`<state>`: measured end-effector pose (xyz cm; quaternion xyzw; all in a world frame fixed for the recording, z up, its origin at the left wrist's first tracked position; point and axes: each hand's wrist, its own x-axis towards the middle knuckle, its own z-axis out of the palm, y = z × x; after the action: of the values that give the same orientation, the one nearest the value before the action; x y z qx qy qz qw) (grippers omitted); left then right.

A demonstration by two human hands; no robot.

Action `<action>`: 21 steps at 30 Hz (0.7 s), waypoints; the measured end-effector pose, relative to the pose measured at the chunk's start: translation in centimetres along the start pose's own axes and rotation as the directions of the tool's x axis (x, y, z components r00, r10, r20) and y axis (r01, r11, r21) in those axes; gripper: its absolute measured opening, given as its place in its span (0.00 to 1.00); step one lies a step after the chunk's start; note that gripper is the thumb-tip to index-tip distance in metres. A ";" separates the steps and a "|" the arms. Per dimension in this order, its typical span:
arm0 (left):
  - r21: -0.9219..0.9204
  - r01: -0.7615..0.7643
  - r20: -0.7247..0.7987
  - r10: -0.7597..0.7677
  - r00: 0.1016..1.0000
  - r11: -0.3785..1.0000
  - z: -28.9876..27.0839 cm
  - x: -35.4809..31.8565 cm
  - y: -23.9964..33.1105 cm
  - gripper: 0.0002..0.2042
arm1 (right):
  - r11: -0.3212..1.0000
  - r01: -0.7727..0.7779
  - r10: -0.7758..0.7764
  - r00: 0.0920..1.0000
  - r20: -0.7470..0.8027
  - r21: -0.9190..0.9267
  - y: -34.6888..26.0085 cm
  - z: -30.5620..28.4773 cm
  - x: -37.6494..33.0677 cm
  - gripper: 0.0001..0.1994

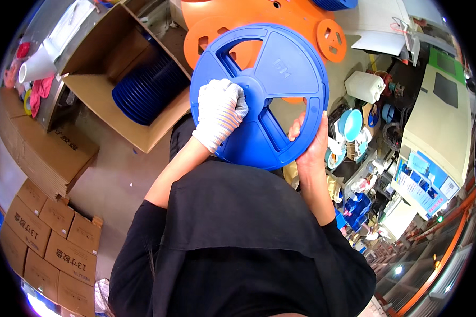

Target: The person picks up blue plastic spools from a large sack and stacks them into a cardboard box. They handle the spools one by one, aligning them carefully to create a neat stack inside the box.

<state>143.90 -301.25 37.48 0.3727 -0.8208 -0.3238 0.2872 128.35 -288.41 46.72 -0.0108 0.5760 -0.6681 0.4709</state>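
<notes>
A large blue plastic reel (291, 61), with cut-out windows and a central hub, is held up in front of my body. My right hand (313, 143), bare, grips its right rim, the fingertips showing through the right-hand window. On the reel's face, just left of the hub, rests my left hand (220, 112) in a white striped glove. Its fingers are curled into a fist, and whatever may be inside them is hidden. Behind the reel stands an orange round-topped surface (288, 13) with slotted orange discs (331, 40) attached.
An open cardboard box (98, 113) at the left holds a row of blue reels (148, 87). Flattened cardboard (50, 153) and stacked cartons (53, 232) lie farther left. On the right are a white jerrycan (365, 86), a light-blue basin (350, 124) and a beige machine (439, 119).
</notes>
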 end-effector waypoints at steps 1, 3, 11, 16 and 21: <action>0.002 -0.032 -0.032 0.032 0.999 0.999 0.4 0.0 0.1 0.03 | 1.000 0.009 -0.008 0.999 -0.050 0.020 -0.1 -0.8 0.0 0.27; -0.038 -0.032 -0.046 0.031 0.998 0.999 0.3 -0.6 -1.0 0.04 | 0.997 0.071 -0.066 0.993 -0.094 0.041 -0.9 -2.8 0.2 0.27; -0.218 -0.195 0.453 0.276 0.848 0.956 -1.4 -5.6 -1.2 0.07 | 0.945 0.326 -0.323 0.940 -0.110 0.009 -4.8 -6.0 1.7 0.27; -0.249 -0.144 0.065 0.165 0.984 0.958 1.3 0.1 2.9 0.10 | 0.949 0.314 -0.312 0.942 -0.125 -0.006 -4.0 -5.6 0.8 0.23; -0.230 -0.046 0.043 0.058 0.997 0.972 2.8 1.7 4.4 0.09 | 0.950 0.305 -0.310 0.947 -0.088 -0.072 -2.6 -3.6 -0.6 0.25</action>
<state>139.11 -299.46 39.43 0.3074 -0.7944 -0.4177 0.3160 125.12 -285.58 47.87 -0.0812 0.6086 -0.7163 0.3315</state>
